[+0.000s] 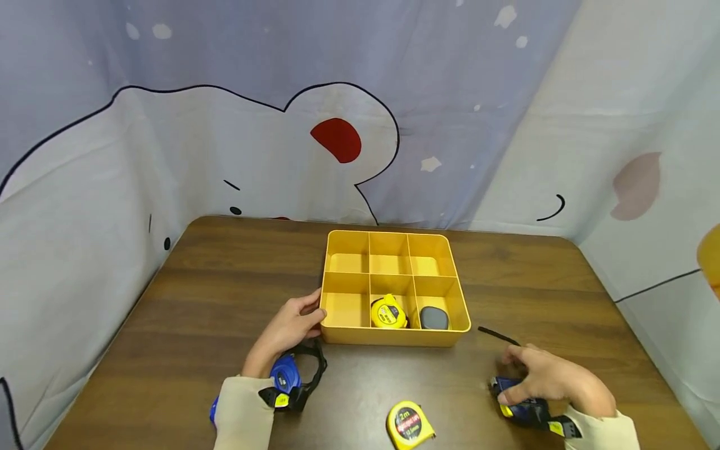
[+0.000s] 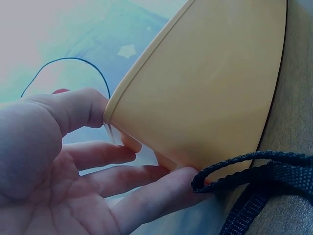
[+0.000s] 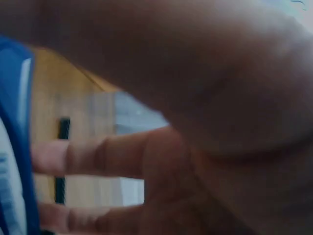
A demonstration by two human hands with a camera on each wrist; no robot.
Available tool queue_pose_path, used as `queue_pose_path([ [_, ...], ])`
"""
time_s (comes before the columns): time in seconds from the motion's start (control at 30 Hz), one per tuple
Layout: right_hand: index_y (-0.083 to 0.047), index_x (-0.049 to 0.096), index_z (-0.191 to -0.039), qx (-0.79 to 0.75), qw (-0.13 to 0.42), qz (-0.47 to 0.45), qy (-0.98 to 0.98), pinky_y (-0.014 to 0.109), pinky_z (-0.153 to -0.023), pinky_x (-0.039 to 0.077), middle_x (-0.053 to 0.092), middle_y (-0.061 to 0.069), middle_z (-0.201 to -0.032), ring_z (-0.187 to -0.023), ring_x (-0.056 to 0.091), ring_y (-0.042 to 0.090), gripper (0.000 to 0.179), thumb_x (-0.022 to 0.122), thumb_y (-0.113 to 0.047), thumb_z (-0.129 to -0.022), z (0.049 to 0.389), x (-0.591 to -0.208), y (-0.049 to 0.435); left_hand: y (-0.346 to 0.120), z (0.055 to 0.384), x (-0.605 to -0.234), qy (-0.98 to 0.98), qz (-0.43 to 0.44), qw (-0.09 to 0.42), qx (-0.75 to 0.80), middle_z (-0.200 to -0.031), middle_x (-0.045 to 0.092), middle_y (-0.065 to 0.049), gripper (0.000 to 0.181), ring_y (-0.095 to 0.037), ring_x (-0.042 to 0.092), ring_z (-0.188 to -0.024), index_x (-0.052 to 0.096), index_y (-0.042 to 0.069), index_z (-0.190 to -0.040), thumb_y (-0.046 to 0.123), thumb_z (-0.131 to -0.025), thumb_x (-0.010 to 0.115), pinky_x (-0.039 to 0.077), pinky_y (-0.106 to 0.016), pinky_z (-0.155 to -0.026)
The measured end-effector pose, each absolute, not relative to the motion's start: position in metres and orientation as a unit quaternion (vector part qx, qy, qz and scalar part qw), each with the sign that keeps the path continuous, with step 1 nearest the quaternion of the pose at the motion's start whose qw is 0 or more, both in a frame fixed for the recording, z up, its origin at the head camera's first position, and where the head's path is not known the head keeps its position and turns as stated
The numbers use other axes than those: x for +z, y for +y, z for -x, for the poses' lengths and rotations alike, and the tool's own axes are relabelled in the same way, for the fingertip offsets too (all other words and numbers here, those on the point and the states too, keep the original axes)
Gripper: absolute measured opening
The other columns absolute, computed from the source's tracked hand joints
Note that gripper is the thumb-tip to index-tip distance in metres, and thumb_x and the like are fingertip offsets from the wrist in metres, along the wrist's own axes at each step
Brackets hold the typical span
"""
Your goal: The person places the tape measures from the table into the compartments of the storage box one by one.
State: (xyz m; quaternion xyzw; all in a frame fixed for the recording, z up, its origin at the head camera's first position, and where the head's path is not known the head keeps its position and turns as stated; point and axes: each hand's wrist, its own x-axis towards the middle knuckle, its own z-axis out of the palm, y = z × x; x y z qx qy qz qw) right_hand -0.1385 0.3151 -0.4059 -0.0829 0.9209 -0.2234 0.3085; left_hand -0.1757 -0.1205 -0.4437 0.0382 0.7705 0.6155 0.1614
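Observation:
A yellow box [image 1: 388,337] with six compartments stands on the wooden table. My left hand [image 1: 292,324] holds its front left corner, the thumb at the rim and the fingers along the side wall; the left wrist view shows the fingertips against that wall [image 2: 210,83]. At the right, my right hand [image 1: 548,375] grips a dark blue tape measure [image 1: 525,409] between thumb and fingers, low over the table. Its blue case [image 3: 19,107] fills the left edge of the blurred right wrist view. A black strap [image 1: 497,335] lies beyond these fingers.
In the front middle compartment sits a yellow tape measure [image 1: 388,312], with a rounded grey object [image 1: 434,318] to its right. Another yellow tape measure [image 1: 408,425] lies at the table's front. Under my left wrist is a blue tape measure [image 1: 285,373] with a black strap [image 1: 320,369].

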Motion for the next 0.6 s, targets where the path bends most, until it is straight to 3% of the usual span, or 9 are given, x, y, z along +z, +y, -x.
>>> queue_pose_path([
  [0.13, -0.008, 0.053, -0.105, -0.212, 0.317, 0.078, 0.921, 0.046, -0.075, 0.045, 0.05, 0.011, -0.102, -0.093, 0.049, 0.028, 0.058, 0.082, -0.036, -0.063, 0.141, -0.412, 0.311, -0.122, 0.175, -0.444, 0.774, -0.028, 0.155, 0.613, -0.138, 0.042, -0.018, 0.054, -0.03, 0.057, -0.109, 0.032, 0.008, -0.142, 0.012, -0.092, 0.052, 0.053, -0.041, -0.078],
  [0.4, -0.006, 0.05, -0.09, -0.273, 0.351, 0.074, 0.892, 0.03, -0.059, 0.042, 0.05, 0.008, -0.078, -0.072, 0.047, 0.02, 0.049, 0.084, -0.022, -0.059, 0.139, -0.419, 0.307, -0.121, 0.174, -0.444, 0.775, -0.027, 0.155, 0.612, -0.138, 0.042, -0.018, 0.056, -0.029, 0.057, -0.108, 0.033, 0.008, -0.142, 0.013, -0.09, 0.053, 0.053, -0.04, -0.077],
  [0.6, -0.005, 0.052, -0.095, -0.268, 0.337, 0.104, 0.896, 0.031, -0.06, 0.044, 0.05, 0.008, -0.081, -0.074, 0.047, 0.021, 0.048, 0.083, -0.023, -0.063, 0.146, -0.422, 0.306, -0.12, 0.172, -0.445, 0.779, -0.023, 0.149, 0.609, -0.138, 0.043, -0.017, 0.056, -0.027, 0.059, -0.105, 0.034, 0.008, -0.142, 0.014, -0.089, 0.054, 0.054, -0.039, -0.076],
])
